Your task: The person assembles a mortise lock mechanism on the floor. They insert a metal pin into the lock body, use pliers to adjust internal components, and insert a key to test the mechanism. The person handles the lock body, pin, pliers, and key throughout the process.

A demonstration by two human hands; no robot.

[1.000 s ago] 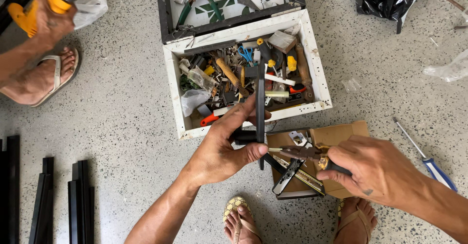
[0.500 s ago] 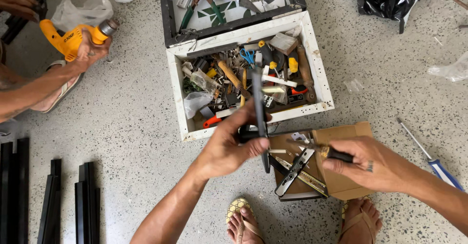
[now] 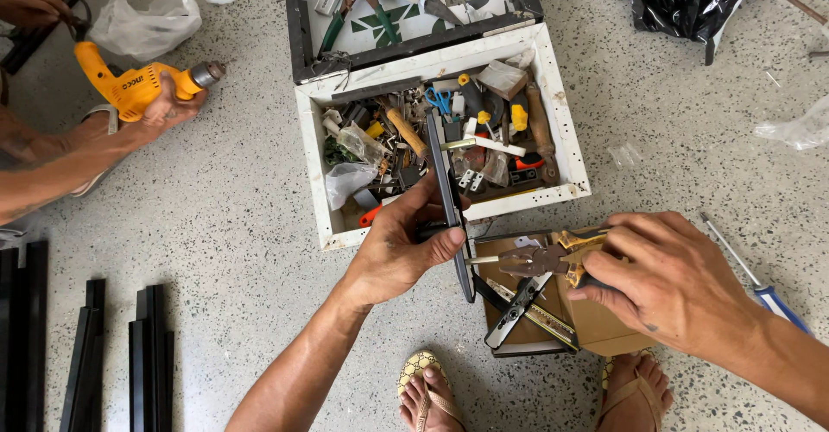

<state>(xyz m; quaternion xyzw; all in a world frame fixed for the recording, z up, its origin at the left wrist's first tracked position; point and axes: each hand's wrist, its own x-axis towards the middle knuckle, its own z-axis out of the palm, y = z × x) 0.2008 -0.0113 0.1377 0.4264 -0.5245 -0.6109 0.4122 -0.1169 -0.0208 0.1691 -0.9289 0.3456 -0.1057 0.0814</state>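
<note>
Left hand (image 3: pixel 401 250) grip closed on black bar (image 3: pixel 449 199) | right hand (image 3: pixel 669 276) grip clasping pliers (image 3: pixel 540 261) | brown cardboard box (image 3: pixel 596 324) beneath

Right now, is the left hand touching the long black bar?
Touching. The head view shows the left hand wrapped around the long black bar, thumb pressed on its side.

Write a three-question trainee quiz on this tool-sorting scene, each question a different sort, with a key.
1. True or false: the left hand holds a long black bar.
2. The right hand holds: A) pliers B) a hammer C) a saw.
3. Fill in: another person's hand holds a yellow ____.

Key: 1 true; 2 A; 3 drill.
</note>
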